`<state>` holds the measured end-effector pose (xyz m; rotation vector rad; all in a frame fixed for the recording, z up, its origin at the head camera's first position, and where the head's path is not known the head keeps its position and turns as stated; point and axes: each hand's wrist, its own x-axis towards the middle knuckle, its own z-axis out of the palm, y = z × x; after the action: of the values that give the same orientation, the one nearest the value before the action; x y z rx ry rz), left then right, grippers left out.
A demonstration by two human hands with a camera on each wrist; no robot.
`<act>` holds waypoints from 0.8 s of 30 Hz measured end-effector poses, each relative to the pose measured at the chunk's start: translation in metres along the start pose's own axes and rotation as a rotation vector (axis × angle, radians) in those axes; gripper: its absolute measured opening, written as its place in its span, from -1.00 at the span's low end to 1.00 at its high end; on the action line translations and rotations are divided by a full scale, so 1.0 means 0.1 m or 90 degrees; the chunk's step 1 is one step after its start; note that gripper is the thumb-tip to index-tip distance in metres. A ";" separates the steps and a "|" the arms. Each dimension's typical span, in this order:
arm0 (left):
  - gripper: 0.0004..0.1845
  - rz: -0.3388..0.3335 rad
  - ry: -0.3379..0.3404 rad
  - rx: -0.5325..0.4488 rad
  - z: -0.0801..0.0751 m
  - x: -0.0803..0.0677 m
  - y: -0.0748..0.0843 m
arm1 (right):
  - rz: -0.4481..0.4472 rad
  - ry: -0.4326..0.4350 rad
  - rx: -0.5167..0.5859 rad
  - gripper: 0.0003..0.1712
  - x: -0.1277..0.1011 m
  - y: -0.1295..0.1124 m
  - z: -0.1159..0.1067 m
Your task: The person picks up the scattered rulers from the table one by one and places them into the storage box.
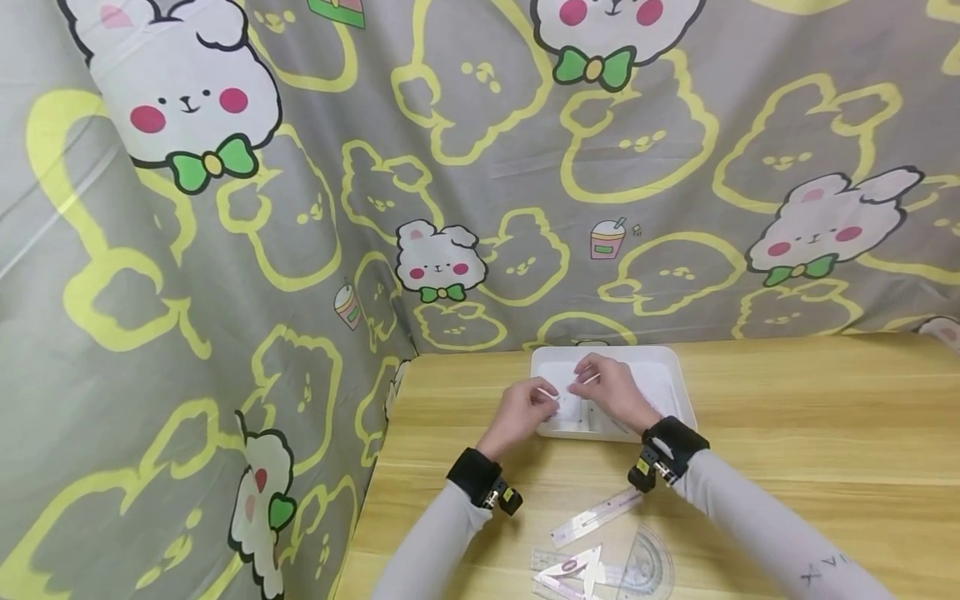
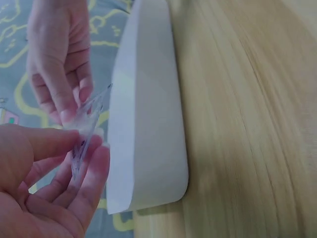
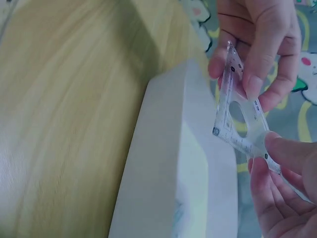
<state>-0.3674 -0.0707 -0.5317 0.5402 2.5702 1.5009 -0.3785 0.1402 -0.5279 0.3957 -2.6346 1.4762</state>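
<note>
Both hands hold one clear plastic set square (image 3: 255, 126) with printed scales and an oval cut-out, tilted up over the white tray (image 1: 677, 387). My left hand (image 1: 522, 414) pinches one end of it between thumb and fingers. On another corner, the thumb and fingertips of my right hand (image 1: 613, 390) grip it. In the left wrist view the set square (image 2: 85, 131) appears nearly edge-on beside the tray wall (image 2: 156, 114). Faint transparent pieces lie inside the tray, partly hidden by the right hand.
On the wooden table (image 1: 810, 417), nearer to me, lie a clear straight ruler (image 1: 596, 517), a triangular set square (image 1: 570, 567) over other clear pieces, and a protractor (image 1: 647, 568). A patterned grey curtain (image 1: 517, 250) hangs behind the table and along its left side.
</note>
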 end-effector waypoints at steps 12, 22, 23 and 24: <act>-0.93 0.049 -0.012 0.273 0.24 0.36 -0.07 | -0.013 -0.031 -0.058 -0.89 0.16 0.30 0.07; -0.95 0.004 -0.029 0.338 0.34 0.38 -0.09 | -0.070 -0.035 -0.127 -0.86 0.11 0.35 0.10; -0.96 -0.005 -0.029 0.349 0.34 0.39 -0.09 | -0.073 -0.035 -0.132 -0.84 0.11 0.36 0.09; -0.95 -0.011 -0.028 0.359 0.35 0.39 -0.08 | -0.075 -0.036 -0.137 -0.83 0.11 0.37 0.10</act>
<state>-0.3959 -0.0315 -0.5531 0.5895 2.9379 0.7255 -0.3990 0.1482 -0.5608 0.5667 -2.7242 1.1509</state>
